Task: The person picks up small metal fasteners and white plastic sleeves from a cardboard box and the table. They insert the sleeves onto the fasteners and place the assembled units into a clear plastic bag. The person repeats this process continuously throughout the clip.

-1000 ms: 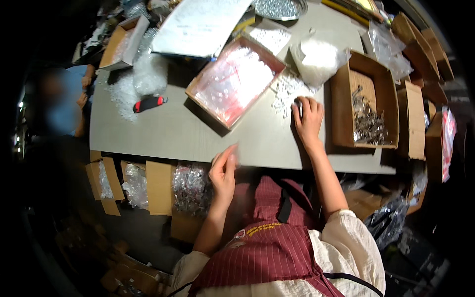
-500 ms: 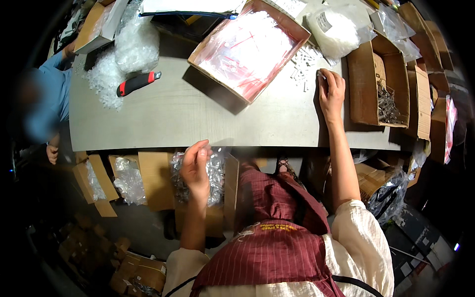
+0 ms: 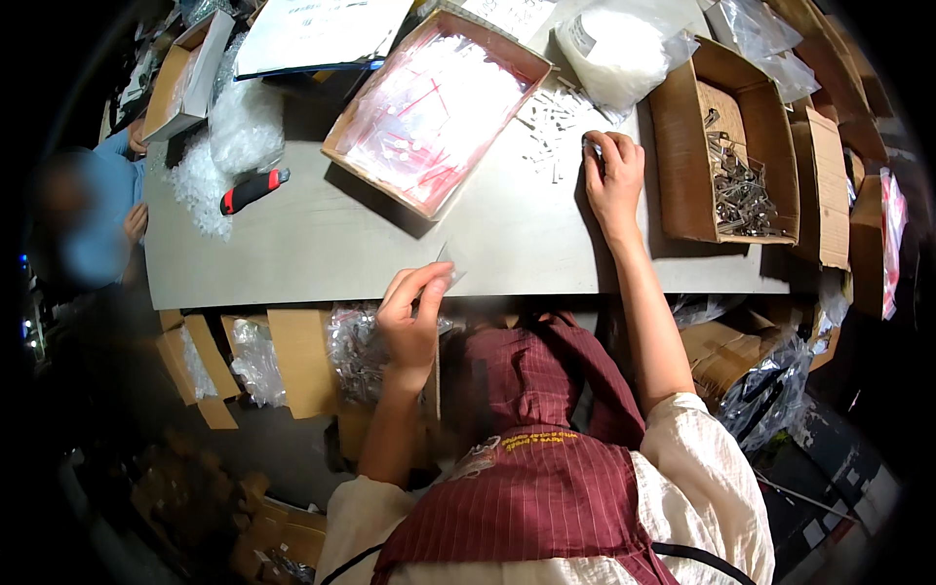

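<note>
Between the thumb and fingers of my left hand (image 3: 411,310) is a small clear plastic bag (image 3: 450,261), held just above the table's front edge. My right hand (image 3: 616,180) is over the table with its fingertips pinched together; whatever is in them is too small to make out. Right beside those fingertips lie several loose small white pieces (image 3: 554,125), scattered on the tabletop. To their left sits an open cardboard box (image 3: 343,146) of clear bags with red lines. A tall open carton (image 3: 678,156) with small metal clips (image 3: 743,190) stands to the right of my right hand.
On the grey table (image 3: 283,258) lie a red-and-black cutter (image 3: 255,189) and clear plastic pieces (image 3: 200,185). A big bag of white parts (image 3: 619,58) stands at the back. Open cartons (image 3: 302,361) are below the front edge. Another person (image 3: 93,214) is at the left.
My left hand has risen and moved right with the clear bag, to over the table edge. My right hand stays by the white pieces. The whole view has shifted somewhat.
</note>
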`<state>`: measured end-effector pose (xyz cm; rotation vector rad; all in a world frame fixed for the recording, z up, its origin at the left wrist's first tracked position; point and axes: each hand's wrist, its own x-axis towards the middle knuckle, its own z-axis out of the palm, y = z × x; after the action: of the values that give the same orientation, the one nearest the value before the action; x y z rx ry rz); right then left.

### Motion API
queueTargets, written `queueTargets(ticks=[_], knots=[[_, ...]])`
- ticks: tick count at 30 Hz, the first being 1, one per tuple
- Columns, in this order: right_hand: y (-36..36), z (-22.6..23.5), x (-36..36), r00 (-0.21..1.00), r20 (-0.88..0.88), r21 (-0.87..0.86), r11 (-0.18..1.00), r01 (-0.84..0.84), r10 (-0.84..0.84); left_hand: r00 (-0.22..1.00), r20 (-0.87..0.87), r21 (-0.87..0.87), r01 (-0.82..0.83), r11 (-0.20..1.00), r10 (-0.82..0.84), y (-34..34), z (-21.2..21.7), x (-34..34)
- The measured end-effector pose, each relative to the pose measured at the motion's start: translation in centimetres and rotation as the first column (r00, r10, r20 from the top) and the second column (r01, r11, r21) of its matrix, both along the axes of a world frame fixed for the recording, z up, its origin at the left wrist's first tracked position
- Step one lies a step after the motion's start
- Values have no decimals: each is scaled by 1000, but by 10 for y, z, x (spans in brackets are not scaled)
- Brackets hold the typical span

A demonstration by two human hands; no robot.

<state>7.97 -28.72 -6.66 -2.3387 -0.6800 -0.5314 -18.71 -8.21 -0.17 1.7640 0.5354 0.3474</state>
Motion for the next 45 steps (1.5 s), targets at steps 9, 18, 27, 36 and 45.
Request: queueTargets(ticks=[9,18,27,36,45], knots=[[-7,2,1,982,-167,47,995,-86,93,954,-99,117,-270,956,282,-48,-37,15],[-13,3,5,950,-233,33,978,-208,210,861,-180,229,-434,872,476,-65,-36,37],[-15,5,3,933,-238,25,961,-274,272,832,-138,252,-496,831,538,-74,-36,43],[-24,1,8,922,-208,70,945,-319,327,840,-79,295,-495,818,537,-73,-45,45],[-30,4,3,900,-218,82,926,-368,377,824,-33,287,-535,795,566,-74,-48,42]])
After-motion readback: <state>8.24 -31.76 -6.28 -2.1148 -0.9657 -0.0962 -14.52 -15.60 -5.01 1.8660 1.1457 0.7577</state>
